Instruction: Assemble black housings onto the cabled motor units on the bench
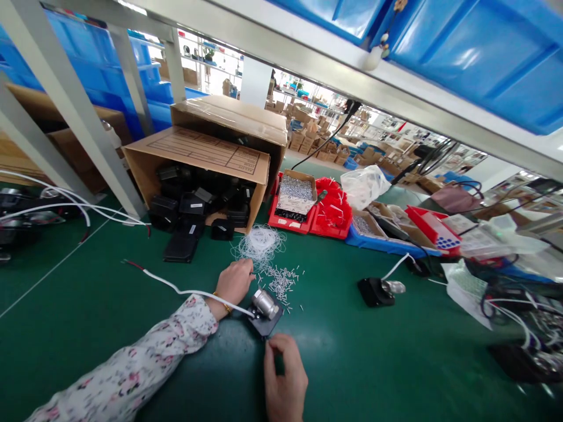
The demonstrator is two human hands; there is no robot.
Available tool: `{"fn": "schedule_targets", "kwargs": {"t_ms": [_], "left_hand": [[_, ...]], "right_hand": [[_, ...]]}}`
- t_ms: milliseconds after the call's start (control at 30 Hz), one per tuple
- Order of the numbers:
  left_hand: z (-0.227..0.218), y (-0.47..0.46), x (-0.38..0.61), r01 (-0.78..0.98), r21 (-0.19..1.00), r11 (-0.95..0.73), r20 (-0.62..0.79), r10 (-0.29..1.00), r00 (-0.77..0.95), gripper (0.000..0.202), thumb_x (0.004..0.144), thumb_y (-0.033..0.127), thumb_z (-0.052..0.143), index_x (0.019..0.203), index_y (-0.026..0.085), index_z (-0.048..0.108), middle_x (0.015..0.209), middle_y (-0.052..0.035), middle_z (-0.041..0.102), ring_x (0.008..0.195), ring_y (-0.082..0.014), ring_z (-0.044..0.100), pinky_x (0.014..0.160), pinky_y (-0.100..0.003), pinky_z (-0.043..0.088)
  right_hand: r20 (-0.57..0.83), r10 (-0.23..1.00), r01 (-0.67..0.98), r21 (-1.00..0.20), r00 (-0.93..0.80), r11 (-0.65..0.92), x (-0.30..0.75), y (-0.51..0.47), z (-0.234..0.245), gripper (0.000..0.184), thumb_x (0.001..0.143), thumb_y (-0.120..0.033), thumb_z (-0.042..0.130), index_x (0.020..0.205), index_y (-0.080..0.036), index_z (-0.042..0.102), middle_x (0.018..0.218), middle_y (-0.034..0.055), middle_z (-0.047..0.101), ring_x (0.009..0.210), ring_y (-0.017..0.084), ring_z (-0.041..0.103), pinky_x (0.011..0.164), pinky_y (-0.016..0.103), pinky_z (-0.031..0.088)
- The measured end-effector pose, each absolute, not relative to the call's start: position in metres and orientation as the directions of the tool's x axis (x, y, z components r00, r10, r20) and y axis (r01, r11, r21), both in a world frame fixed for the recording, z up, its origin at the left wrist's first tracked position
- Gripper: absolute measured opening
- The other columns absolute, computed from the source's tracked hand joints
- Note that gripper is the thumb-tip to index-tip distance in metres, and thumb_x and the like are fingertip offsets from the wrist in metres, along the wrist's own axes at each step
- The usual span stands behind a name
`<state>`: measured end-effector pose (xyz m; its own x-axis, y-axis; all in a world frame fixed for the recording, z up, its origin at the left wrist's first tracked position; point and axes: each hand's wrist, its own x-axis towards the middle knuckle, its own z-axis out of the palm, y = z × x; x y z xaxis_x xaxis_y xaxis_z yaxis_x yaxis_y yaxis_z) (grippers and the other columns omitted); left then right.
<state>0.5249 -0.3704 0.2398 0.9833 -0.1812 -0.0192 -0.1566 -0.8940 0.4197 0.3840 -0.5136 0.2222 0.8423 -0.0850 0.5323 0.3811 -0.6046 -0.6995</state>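
Spreading across the frame, a smooth green bench [396, 363] carries a tipped cardboard box [206, 158] that spills black moulded housings, with red bins [308, 220] of small parts and a crumpled clear bag [365, 184] behind; nearer, a loose tangle of thin white thread [259, 243] lies beside a scatter of tiny silvery pins [281, 281], while a second black-based unit [378, 290] rests well apart to the right; at centre sits the motor [265, 309], a short metal cylinder on a flat black plate, with a white cable [189, 291] trailing left from it; the left hand [235, 281], in a floral sleeve, lies curled just beside the motor with fingertips among the pins, though whether it pinches one cannot be told; the right hand [285, 375] hovers just below the plate, thumb and forefinger drawn narrow, holding nothing that shows; the motor looks stiff, compact and fairly heavy for its size, best taken by the plate's edges rather than the slick barrel or the limp, soft-sheathed cable; the pins look light, hard and quick to roll
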Motion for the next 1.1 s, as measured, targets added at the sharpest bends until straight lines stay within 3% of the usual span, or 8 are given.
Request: {"fn": "schedule_targets", "kwargs": {"t_ms": [267,433,667,833,1000,1100], "left_hand": [[0.241,-0.364,0.534,-0.249,0.544,-0.801,-0.026,-0.312,0.950,0.012,0.081,0.011,0.051,0.073,0.019,0.053,0.082,-0.0027,0.059,0.082,-0.0182,0.056,0.073,-0.027,0.039],[0.244,-0.344,0.505,-0.215,0.647,-0.732,-0.007,-0.288,0.958,0.014,0.082,0.008,0.044,0.074,0.018,0.050,0.077,-0.0021,0.059,0.074,-0.0158,0.057,0.068,-0.025,0.042],[0.254,-0.331,0.450,-0.245,0.851,-0.465,0.107,-0.302,0.947,0.015,0.085,0.017,0.045,0.080,0.019,0.058,0.083,-0.0020,0.063,0.079,-0.0154,0.060,0.074,-0.025,0.047],[0.234,-0.333,0.451,-0.450,0.733,-0.510,0.262,-0.399,0.879,0.015,0.087,0.017,0.046,0.083,0.018,0.061,0.082,-0.0027,0.065,0.078,-0.0152,0.062,0.073,-0.024,0.049],[0.223,-0.327,0.456,-0.642,0.561,-0.523,0.434,-0.474,0.766,0.024,0.093,0.023,0.039,0.086,0.017,0.061,0.083,-0.0047,0.067,0.078,-0.0156,0.063,0.073,-0.024,0.049],[0.224,-0.328,0.456,-0.629,0.571,-0.527,0.426,-0.465,0.776,0.024,0.093,0.023,0.037,0.087,0.017,0.060,0.082,-0.0046,0.066,0.077,-0.0153,0.062,0.073,-0.023,0.049]], "right_hand": [[0.537,0.058,0.430,-0.602,0.842,-0.673,0.385,-0.515,0.225,0.014,0.089,-0.011,0.045,0.091,-0.018,0.057,0.082,0.0061,0.060,0.077,0.016,0.059,0.073,0.025,0.050],[0.593,0.173,0.522,-0.487,0.786,-0.700,0.383,-0.525,0.215,0.021,0.090,-0.012,0.045,0.103,-0.017,0.060,0.091,0.0100,0.063,0.084,0.018,0.061,0.075,0.026,0.052],[0.524,0.173,0.491,-0.560,0.834,-0.667,0.380,-0.532,0.212,0.029,0.090,-0.014,0.041,0.112,-0.022,0.060,0.098,0.0110,0.063,0.090,0.020,0.062,0.075,0.029,0.055],[0.509,0.231,0.516,-0.540,0.829,-0.665,0.381,-0.533,0.216,0.030,0.089,-0.013,0.041,0.112,-0.022,0.059,0.101,0.0112,0.062,0.092,0.021,0.062,0.076,0.029,0.055],[0.500,0.191,0.488,-0.571,0.844,-0.660,0.382,-0.536,0.215,0.029,0.088,-0.011,0.042,0.110,-0.022,0.058,0.100,0.0105,0.061,0.093,0.021,0.060,0.077,0.030,0.054],[0.490,0.189,0.478,-0.573,0.851,-0.666,0.383,-0.538,0.214,0.026,0.087,-0.010,0.043,0.106,-0.022,0.058,0.100,0.0100,0.060,0.093,0.020,0.060,0.078,0.030,0.053]]}}
